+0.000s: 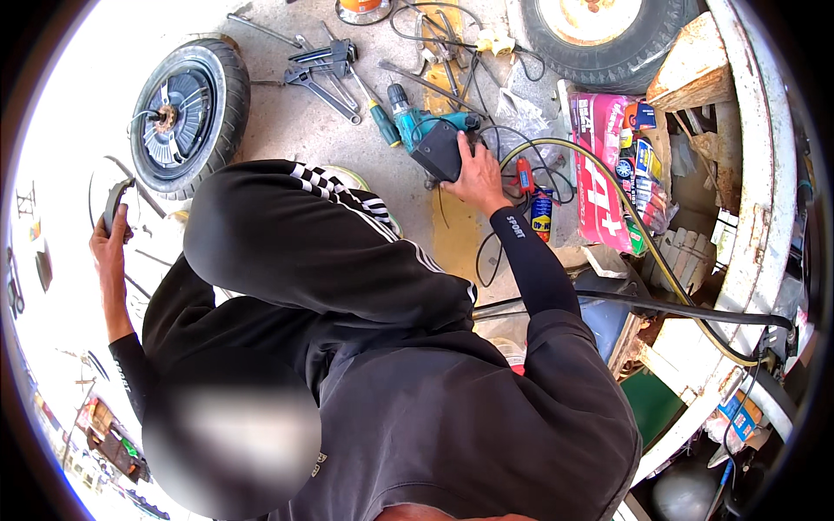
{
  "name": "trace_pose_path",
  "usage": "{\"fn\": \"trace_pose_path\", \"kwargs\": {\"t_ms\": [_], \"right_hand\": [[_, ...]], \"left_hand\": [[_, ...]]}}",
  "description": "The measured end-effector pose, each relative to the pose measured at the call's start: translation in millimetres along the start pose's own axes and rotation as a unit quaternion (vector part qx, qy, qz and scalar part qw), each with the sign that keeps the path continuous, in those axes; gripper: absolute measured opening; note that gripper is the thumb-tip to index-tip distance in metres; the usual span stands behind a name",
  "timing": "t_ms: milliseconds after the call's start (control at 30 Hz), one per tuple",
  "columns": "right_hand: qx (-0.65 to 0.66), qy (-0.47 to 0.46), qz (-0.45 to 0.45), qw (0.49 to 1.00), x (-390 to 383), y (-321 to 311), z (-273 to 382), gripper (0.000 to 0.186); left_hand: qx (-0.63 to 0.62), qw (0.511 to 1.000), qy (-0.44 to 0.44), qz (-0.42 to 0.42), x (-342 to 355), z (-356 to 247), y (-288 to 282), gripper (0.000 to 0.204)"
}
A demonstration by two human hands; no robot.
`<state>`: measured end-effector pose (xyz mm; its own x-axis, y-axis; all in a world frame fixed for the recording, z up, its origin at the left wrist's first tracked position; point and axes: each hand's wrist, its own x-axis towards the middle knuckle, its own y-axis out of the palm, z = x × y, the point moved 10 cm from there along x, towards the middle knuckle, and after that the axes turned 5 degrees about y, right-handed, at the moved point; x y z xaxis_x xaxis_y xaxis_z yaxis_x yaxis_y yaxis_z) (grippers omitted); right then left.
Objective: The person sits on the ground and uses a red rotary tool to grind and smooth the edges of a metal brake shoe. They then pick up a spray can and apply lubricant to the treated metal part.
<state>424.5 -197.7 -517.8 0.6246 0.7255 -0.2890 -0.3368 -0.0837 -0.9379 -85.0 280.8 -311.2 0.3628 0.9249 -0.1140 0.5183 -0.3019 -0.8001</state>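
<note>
My right hand (478, 178) has its fingers and thumb around the black battery end of a teal cordless drill (424, 123), which is low over the concrete floor or resting on it. Left of the drill lies a green-and-yellow-handled screwdriver (382, 123). Out at the far left, my left hand (109, 247) is closed on a dark curved piece (115, 201); its exact kind is unclear. Close to that hand stands a wheel with a black tyre and finned hub (174, 113). Beside my right wrist are a blue spray can (540, 215) and a small red-orange object (525, 175).
Several wrenches (326, 74) lie beyond my knee. Cables and metal puller-like tools (439, 48) spread behind the drill. A large tyre (599, 56), a pink bag (598, 156) and a yellow-black hose (634, 204) are at the right, beside a rusty white frame (756, 174).
</note>
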Motion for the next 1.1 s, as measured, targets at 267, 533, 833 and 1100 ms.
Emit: {"fn": "trace_pose_path", "kwargs": {"t_ms": [267,533,833,1100], "right_hand": [[-0.055,0.283,0.036,0.957,-169,-18,-112,0.122],[0.289,0.713,0.041,0.638,-338,205,-249,0.136],[0.463,0.536,0.2,0.677,-213,116,-218,0.098],[0.475,0.229,0.404,0.748,-24,6,25,0.066]], "left_hand": [[-0.022,1.0,-0.012,0.004,-8,-4,11,0.05],[-0.034,0.996,0.049,0.071,-29,-45,34,0.053],[-0.445,0.867,-0.01,0.223,-103,-110,66,0.05],[-0.069,0.995,0.059,0.046,-67,-71,170,0.05]]}}
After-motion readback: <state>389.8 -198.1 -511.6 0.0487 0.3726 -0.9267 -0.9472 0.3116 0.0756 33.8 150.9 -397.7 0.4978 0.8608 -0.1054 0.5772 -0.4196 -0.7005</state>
